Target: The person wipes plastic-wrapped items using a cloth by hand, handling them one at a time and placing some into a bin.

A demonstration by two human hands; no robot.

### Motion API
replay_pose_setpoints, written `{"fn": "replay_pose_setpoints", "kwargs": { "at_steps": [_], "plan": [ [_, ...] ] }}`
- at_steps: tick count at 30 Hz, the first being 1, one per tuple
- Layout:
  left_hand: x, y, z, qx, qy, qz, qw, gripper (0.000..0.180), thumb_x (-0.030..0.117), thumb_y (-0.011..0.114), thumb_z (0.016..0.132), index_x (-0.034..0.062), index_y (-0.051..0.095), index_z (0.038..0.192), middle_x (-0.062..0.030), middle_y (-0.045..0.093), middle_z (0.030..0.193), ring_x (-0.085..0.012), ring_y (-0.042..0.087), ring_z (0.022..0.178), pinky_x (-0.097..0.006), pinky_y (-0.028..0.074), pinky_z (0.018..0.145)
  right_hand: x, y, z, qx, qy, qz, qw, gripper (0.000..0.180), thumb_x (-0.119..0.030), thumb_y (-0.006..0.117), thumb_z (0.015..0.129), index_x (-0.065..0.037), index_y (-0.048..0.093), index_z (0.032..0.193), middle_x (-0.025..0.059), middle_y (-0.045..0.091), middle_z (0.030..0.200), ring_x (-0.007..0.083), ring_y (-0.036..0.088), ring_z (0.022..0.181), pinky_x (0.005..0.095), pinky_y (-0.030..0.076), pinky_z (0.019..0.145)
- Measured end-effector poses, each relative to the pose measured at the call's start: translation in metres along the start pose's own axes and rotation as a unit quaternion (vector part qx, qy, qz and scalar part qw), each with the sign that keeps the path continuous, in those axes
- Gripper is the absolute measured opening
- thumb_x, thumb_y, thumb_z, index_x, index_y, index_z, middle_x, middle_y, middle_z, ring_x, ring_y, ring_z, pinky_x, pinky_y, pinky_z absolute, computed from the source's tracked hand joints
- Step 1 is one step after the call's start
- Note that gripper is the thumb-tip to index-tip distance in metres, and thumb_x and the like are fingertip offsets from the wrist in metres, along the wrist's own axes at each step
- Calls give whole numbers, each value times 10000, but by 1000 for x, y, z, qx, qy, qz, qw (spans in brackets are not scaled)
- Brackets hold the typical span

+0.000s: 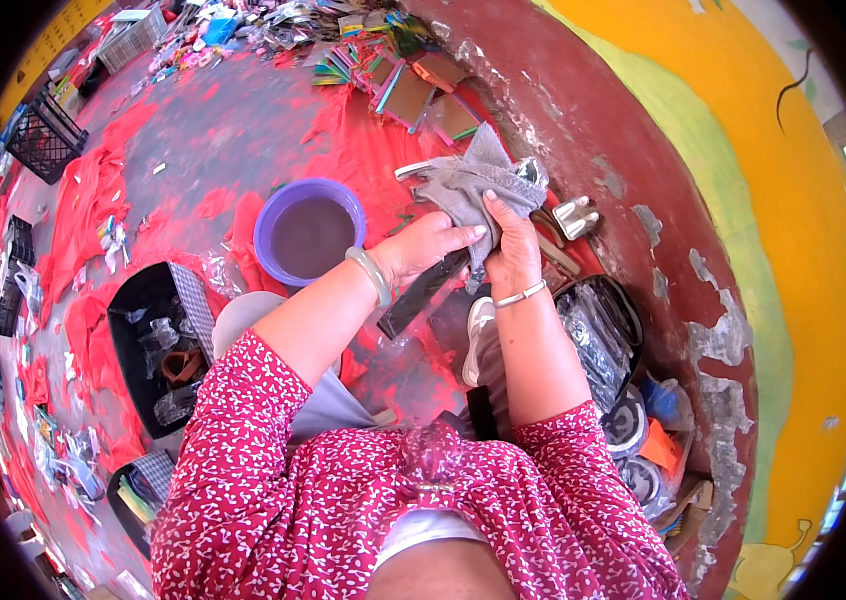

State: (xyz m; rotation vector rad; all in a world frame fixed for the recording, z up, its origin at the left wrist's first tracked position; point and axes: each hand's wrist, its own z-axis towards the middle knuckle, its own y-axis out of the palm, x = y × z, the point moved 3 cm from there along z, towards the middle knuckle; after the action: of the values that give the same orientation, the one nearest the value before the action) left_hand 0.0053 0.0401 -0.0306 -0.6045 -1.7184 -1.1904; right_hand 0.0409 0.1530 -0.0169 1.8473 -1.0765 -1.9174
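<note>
grey cloth (478, 180) bunched in the right hand (513, 250), fingers closed on it; left hand (423, 245) grips a dark flat strip (423, 295), which could slip toward the near purple basin (311, 232).

The grey cloth (473, 180) hides most of the object it wraps; only a pale curved edge shows at its left. The right hand (513, 250) conceals its own fingertips within the folds. Items along the floor's far edge are too small to identify. The black tray (143, 300) holds indistinct contents.
</note>
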Motion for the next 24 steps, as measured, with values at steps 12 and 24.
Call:
{"fn": "replay_pose_setpoints", "kwargs": {
  "at_steps": [12, 24],
  "plan": [
    [1, 18, 3, -20, -11, 226, 974, 474, 177, 678, 769, -3, 430, 1131, -71, 573, 861, -101, 545, 630, -240, 460, 529, -18, -37, 13, 195, -35, 140, 970, 257, -235, 627, 821, -44, 561, 980, 84, 616, 949, 243, 603, 847, 409, 503, 766],
    [0, 6, -13, -56, -79, 218, 971, 294, 193, 561, 867, 14, 470, 1082, -37, 544, 768, -107, 546, 658, -259, 470, 601, -40, -53, 20, 235, -98, 101, 962, 332, -309, 503, 908, -17, 531, 1064, 98, 604, 1002, 228, 594, 867, 371, 500, 774]
  ]
}}
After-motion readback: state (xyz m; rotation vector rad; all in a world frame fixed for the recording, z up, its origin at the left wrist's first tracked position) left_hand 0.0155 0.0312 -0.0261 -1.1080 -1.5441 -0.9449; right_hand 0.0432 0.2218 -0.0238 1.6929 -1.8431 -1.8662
